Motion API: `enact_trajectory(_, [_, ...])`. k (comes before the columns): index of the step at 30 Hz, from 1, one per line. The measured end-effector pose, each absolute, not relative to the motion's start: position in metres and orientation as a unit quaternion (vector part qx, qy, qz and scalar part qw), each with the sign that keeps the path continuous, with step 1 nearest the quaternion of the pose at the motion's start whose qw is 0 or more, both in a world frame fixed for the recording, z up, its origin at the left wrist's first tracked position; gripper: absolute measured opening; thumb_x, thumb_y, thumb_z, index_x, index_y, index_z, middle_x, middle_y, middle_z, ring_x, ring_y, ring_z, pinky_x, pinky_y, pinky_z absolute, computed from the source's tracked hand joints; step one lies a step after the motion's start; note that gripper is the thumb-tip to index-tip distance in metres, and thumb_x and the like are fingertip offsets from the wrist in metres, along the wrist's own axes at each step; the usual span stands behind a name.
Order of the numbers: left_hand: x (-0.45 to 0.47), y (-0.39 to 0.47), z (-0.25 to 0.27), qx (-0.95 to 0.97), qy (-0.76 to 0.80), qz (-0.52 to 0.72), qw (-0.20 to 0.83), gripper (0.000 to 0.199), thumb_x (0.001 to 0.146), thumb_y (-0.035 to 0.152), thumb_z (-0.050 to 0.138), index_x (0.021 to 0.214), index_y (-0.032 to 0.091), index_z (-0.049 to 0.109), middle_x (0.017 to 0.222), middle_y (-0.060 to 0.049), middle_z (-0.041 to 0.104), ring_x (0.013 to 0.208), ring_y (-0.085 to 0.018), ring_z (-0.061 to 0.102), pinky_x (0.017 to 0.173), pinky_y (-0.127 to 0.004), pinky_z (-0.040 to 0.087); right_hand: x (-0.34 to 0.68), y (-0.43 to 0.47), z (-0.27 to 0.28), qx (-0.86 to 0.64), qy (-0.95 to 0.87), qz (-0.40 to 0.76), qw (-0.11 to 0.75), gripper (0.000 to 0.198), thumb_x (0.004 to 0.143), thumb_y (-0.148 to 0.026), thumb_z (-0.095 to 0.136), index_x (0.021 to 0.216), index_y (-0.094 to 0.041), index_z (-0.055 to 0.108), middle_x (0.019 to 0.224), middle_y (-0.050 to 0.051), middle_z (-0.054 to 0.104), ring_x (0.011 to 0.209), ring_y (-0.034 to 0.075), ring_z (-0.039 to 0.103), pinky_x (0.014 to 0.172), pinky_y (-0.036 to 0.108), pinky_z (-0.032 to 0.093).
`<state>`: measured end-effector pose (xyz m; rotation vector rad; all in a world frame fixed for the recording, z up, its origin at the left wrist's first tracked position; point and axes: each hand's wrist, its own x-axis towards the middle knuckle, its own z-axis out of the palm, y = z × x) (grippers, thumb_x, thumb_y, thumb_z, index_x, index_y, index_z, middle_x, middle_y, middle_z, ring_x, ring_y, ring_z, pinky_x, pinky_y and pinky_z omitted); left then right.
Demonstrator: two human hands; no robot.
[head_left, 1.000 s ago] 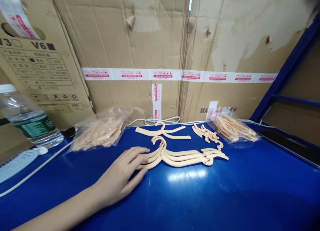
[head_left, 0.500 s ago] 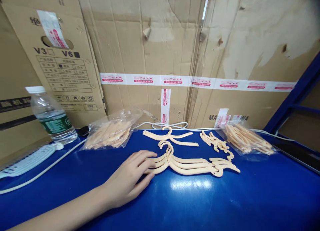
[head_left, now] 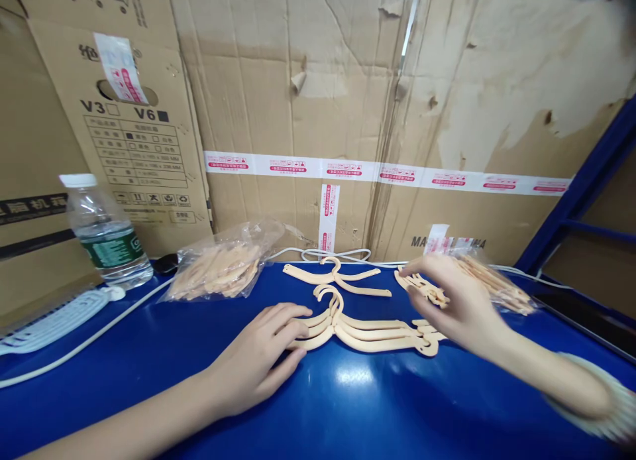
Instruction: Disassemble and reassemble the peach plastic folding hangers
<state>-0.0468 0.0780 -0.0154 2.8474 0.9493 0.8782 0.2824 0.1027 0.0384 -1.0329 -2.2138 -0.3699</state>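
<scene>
Several cream-coloured clothes hangers (head_left: 380, 345) lie nested together in the middle of the blue table, their hooks pointing away from me. My left hand (head_left: 261, 347) rests over their left ends, fingers stretched out and slightly apart. Behind them lies another hanger (head_left: 334, 274) with its arms spread. To the right, my right hand (head_left: 460, 304) hovers over or touches a small pile of loose hanger pieces (head_left: 422, 289), thumb and fingers apart. Part of that pile and the right ends of the nested hangers are hidden behind this hand.
Clear plastic bags of hanger pieces lie at back left (head_left: 223, 268) and back right (head_left: 497, 284). A water bottle (head_left: 109, 238), a pale blue slotted object (head_left: 59, 324) and a white cable (head_left: 109, 327) are at left. Cardboard (head_left: 288, 115) stands behind; a dark flat object (head_left: 589, 324) lies at right.
My right hand has come into view from the right and reached the loose pieces. My left hand stays on the nested hangers. The view has shifted slightly.
</scene>
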Motion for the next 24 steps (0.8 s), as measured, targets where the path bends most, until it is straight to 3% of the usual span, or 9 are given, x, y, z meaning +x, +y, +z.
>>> enact_trajectory(2, [-0.047,0.078,-0.015,0.914,0.301,0.270,0.001,0.020,0.092,0.013,0.046,0.108,0.020,0.056,0.123,-0.012,0.059,0.114,-0.026,0.055,0.096,-0.045,0.047,0.276,0.122,0.025,-0.404,-0.861,-0.076,0.299,0.022,0.090,-0.016,0.049,0.107,-0.019,0.064,0.094,0.009,0.066,0.091,0.024,0.062,0.079,0.039,0.053])
enact_trajectory(6, [-0.048,0.078,-0.014,0.917,0.301,0.261,-0.002,0.021,0.093,0.013,0.045,0.110,0.019,0.056,0.126,-0.013,0.058,0.115,-0.027,0.054,0.096,-0.046,0.046,0.270,0.159,-0.001,-0.404,-0.880,-0.031,0.250,0.017,0.084,-0.014,0.062,0.099,-0.019,0.068,0.100,0.009,0.069,0.092,0.023,0.064,0.083,0.036,0.052])
enact_trajectory(11, [-0.049,0.078,-0.015,0.919,0.298,0.258,0.001,0.020,0.093,0.013,0.045,0.109,0.018,0.056,0.126,-0.013,0.058,0.116,-0.026,0.053,0.096,-0.046,0.046,0.271,0.167,-0.009,-0.413,-0.883,-0.012,0.224,0.014,0.086,-0.010,0.058,0.082,-0.019,0.069,0.081,0.005,0.070,0.074,0.020,0.065,0.068,0.030,0.050])
enact_trajectory(17, [-0.050,0.078,-0.016,0.909,0.303,0.286,-0.022,0.018,0.091,0.012,0.047,0.106,0.018,0.056,0.123,-0.012,0.059,0.114,-0.026,0.054,0.095,-0.043,0.045,0.274,0.163,0.001,-0.438,-0.862,-0.021,0.255,0.007,0.080,-0.013,0.063,0.075,-0.017,0.066,0.072,0.004,0.066,0.060,0.017,0.058,0.057,0.027,0.044])
enact_trajectory(24, [-0.050,0.078,-0.014,0.898,0.309,0.306,-0.067,0.021,0.092,0.012,0.046,0.111,0.018,0.053,0.122,-0.012,0.058,0.116,-0.027,0.052,0.096,-0.044,0.043,0.289,0.143,0.023,-0.441,-0.828,-0.059,0.342,0.011,0.085,-0.025,0.062,0.077,-0.017,0.065,0.065,0.003,0.059,0.056,0.016,0.054,0.052,0.027,0.041])
